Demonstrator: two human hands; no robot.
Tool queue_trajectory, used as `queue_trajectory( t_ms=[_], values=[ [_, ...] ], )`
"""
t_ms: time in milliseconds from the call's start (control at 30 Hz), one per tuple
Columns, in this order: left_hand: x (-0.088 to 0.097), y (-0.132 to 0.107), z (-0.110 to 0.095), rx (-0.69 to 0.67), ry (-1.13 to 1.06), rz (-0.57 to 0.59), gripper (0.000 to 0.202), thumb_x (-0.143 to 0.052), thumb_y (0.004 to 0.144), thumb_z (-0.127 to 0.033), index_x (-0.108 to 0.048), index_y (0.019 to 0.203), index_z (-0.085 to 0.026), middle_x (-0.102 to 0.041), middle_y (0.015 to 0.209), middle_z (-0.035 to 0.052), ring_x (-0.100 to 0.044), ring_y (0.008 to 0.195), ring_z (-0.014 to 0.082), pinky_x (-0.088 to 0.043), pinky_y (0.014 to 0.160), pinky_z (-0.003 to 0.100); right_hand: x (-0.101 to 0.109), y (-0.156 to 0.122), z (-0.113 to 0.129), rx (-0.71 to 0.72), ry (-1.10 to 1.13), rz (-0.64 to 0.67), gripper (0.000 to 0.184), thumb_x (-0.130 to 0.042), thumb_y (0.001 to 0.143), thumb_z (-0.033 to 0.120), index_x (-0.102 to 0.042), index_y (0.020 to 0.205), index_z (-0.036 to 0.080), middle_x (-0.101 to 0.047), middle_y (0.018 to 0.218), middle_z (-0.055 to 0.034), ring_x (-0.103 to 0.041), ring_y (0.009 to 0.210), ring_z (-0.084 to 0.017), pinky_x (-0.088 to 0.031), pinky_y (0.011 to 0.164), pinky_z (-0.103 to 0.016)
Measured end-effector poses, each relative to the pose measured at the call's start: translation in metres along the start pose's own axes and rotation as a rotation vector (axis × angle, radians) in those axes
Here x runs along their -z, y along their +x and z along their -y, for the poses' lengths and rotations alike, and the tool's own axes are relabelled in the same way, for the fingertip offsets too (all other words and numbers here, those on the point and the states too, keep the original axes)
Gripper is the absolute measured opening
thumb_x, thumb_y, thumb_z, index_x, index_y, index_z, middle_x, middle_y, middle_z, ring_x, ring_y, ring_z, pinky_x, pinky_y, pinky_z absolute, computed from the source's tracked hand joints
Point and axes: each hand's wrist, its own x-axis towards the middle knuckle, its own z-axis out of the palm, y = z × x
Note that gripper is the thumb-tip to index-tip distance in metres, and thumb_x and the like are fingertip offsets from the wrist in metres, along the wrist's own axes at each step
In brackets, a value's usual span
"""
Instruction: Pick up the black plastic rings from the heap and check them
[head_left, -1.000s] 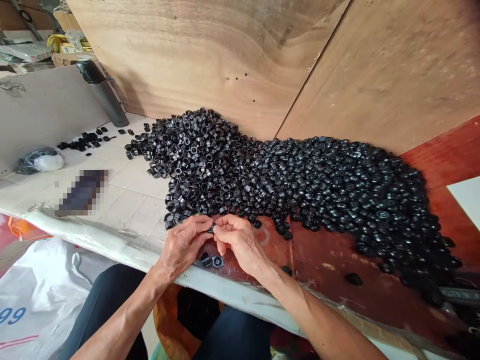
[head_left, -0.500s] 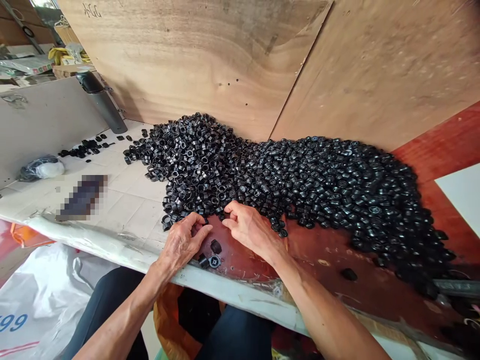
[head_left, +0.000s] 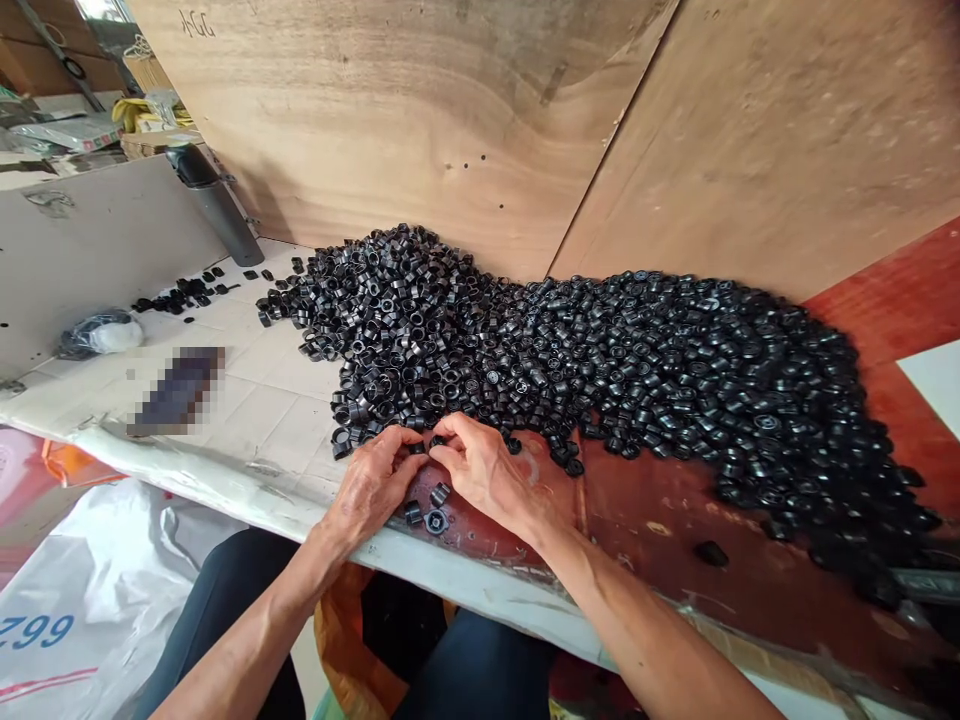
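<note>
A large heap of small black plastic rings and caps [head_left: 585, 370] spreads across the table against the plywood boards. My left hand [head_left: 371, 490] and my right hand [head_left: 487, 475] meet at the heap's near edge, fingertips pinched together on a small black piece [head_left: 429, 447] between them. Three loose black parts [head_left: 429, 507] lie on the table just below the fingers, close to the table's front edge.
Plywood boards [head_left: 465, 110] stand behind the heap. A dark grey bottle [head_left: 214, 205] and scattered black parts [head_left: 184, 293] are at the back left, beside a small bag [head_left: 101, 333]. A blurred dark object [head_left: 178, 390] lies left. White sacks [head_left: 90, 590] lie below the table edge.
Half a second ago my hands were apart, the right reaching into the heap. Now they have come back together, pinching a small black piece. One more loose part lies below them.
</note>
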Motion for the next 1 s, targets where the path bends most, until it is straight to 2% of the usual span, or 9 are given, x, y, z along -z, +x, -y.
queue_trajectory(
  t_ms=[100, 200, 433, 600, 700, 767, 867, 933, 1000],
  values=[
    [0.001, 0.0, -0.001, 0.129, -0.145, -0.02, 0.013, -0.073, 0.09, -0.032, -0.071, 0.098, -0.023, -0.074, 0.079, -0.0014, -0.07, 0.067, 0.0164, -0.055, 0.063, 0.027, -0.001, 0.003, -0.001, -0.008, 0.136, 0.019, 0.019, -0.066, 0.088, 0.01, -0.074, 0.101, 0.022, -0.075, 0.102, -0.0034, -0.069, 0.084, -0.018, -0.053, 0.079, -0.03],
    [0.002, 0.0, -0.001, 0.158, -0.247, -0.036, 0.013, -0.076, 0.086, -0.031, -0.072, 0.095, -0.022, -0.067, 0.071, -0.0038, -0.062, 0.06, 0.0133, -0.05, 0.056, 0.024, -0.002, 0.004, 0.001, -0.013, 0.186, 0.046, 0.024, -0.065, 0.085, 0.009, -0.077, 0.102, 0.022, -0.075, 0.106, -0.0045, -0.069, 0.086, -0.018, -0.053, 0.081, -0.031],
    [0.003, -0.004, -0.002, 0.244, -0.559, -0.006, 0.021, -0.082, 0.083, -0.033, -0.073, 0.099, -0.022, -0.069, 0.076, -0.0015, -0.063, 0.062, 0.0138, -0.05, 0.054, 0.024, -0.003, 0.002, 0.004, -0.221, 0.4, 0.09, 0.017, -0.066, 0.083, 0.022, -0.069, 0.099, 0.021, -0.07, 0.076, 0.0037, -0.063, 0.067, -0.014, -0.047, 0.064, -0.025],
    [0.003, -0.002, -0.002, 0.257, -0.497, 0.016, 0.022, -0.075, 0.09, -0.033, -0.075, 0.108, -0.022, -0.079, 0.097, 0.0047, -0.075, 0.082, 0.0189, -0.061, 0.069, 0.028, 0.004, 0.006, 0.003, -0.137, 0.238, -0.037, 0.012, -0.066, 0.08, 0.022, -0.069, 0.091, 0.021, -0.072, 0.084, -0.0004, -0.065, 0.074, -0.017, -0.05, 0.071, -0.028],
    [0.0, -0.001, -0.001, 0.177, -0.494, 0.093, 0.044, -0.074, 0.089, -0.031, -0.07, 0.132, -0.024, -0.078, 0.122, 0.0087, -0.078, 0.103, 0.024, -0.066, 0.079, 0.032, 0.01, 0.005, 0.009, -0.162, 0.233, -0.132, 0.014, -0.068, 0.08, 0.027, -0.068, 0.092, 0.021, -0.071, 0.082, -0.0007, -0.064, 0.07, -0.017, -0.051, 0.069, -0.029],
    [0.0, -0.002, -0.003, 0.145, -0.554, 0.161, 0.057, -0.075, 0.089, -0.032, -0.062, 0.144, -0.024, -0.076, 0.13, 0.0105, -0.077, 0.112, 0.0259, -0.067, 0.086, 0.036, 0.011, 0.002, 0.014, -0.187, 0.278, -0.12, 0.019, -0.069, 0.082, 0.033, -0.068, 0.097, 0.021, -0.069, 0.075, 0.0015, -0.063, 0.065, -0.017, -0.05, 0.065, -0.028],
    [0.002, -0.006, -0.006, 0.21, -0.464, 0.037, 0.036, -0.07, 0.093, -0.037, -0.071, 0.124, -0.02, -0.082, 0.098, 0.0068, -0.079, 0.085, 0.0208, -0.065, 0.075, 0.031, 0.006, 0.001, 0.012, -0.177, 0.257, -0.077, 0.016, -0.067, 0.084, 0.031, -0.069, 0.098, 0.022, -0.071, 0.08, 0.0002, -0.066, 0.071, -0.018, -0.052, 0.069, -0.029],
    [0.003, -0.008, -0.005, 0.281, -0.324, -0.121, 0.025, -0.067, 0.094, -0.04, -0.073, 0.105, -0.019, -0.075, 0.072, 0.0008, -0.071, 0.063, 0.0158, -0.058, 0.06, 0.025, 0.002, 0.004, 0.005, -0.181, 0.203, -0.093, 0.015, -0.066, 0.082, 0.026, -0.069, 0.095, 0.022, -0.075, 0.091, -0.0031, -0.069, 0.082, -0.02, -0.053, 0.077, -0.032],
    [0.002, -0.008, -0.002, 0.29, -0.182, -0.196, 0.022, -0.067, 0.094, -0.04, -0.072, 0.097, -0.019, -0.068, 0.065, -0.0021, -0.063, 0.055, 0.0141, -0.051, 0.053, 0.024, 0.0, 0.007, -0.004, -0.213, 0.161, -0.131, 0.016, -0.066, 0.082, 0.025, -0.07, 0.097, 0.021, -0.075, 0.097, -0.0052, -0.07, 0.088, -0.022, -0.054, 0.082, -0.035]
  ],
)
